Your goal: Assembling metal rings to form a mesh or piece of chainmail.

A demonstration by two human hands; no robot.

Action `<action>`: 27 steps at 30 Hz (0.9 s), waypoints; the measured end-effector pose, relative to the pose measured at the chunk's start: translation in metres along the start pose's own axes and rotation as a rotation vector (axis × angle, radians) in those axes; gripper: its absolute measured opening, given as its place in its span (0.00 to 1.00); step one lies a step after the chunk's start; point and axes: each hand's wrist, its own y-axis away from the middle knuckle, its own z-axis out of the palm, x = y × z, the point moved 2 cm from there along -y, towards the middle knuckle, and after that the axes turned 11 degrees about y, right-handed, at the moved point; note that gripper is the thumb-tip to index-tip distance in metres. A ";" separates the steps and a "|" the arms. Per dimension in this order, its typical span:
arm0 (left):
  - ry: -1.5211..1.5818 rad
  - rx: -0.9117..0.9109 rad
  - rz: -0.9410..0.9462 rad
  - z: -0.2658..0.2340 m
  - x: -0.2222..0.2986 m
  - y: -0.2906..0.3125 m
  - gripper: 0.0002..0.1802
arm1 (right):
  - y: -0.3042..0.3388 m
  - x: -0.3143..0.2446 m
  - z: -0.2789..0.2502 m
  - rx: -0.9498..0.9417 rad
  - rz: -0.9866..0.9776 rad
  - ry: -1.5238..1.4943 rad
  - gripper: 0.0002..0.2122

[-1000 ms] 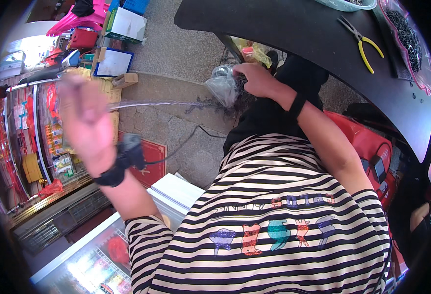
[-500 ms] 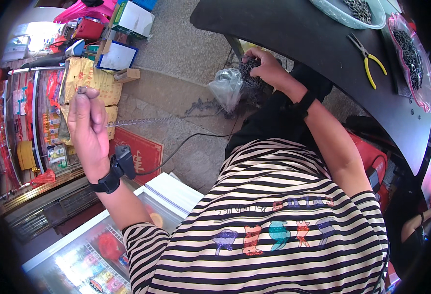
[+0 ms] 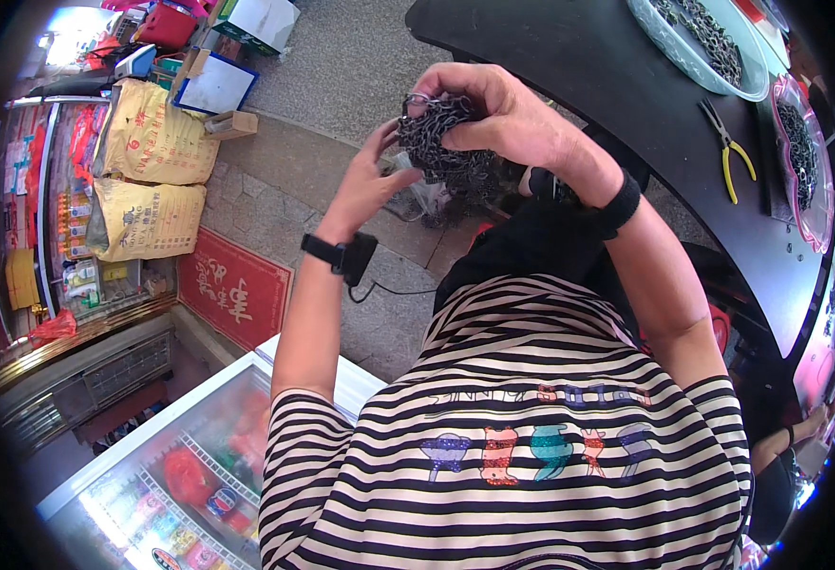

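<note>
Two hands (image 3: 370, 187) (image 3: 512, 116) frame a lumpy tangle of dark metal links (image 3: 429, 140).

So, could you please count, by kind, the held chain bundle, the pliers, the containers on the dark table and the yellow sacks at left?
Chain bundle in the right hand: 1
Yellow-handled pliers: 1
Containers on the dark table: 2 (clear oval tub, pink-rimmed container)
Yellow sacks: 2
Total: 6
</note>
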 end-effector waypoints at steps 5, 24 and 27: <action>-0.177 -0.203 -0.210 -0.013 0.008 -0.012 0.22 | -0.011 -0.018 -0.013 0.074 -0.182 0.722 0.23; -0.089 0.105 -0.126 -0.057 0.084 -0.020 0.14 | -0.028 0.079 0.020 0.046 0.306 1.057 0.12; 0.194 0.142 -0.185 -0.070 0.089 -0.016 0.08 | -0.047 0.077 0.019 0.193 0.142 0.878 0.11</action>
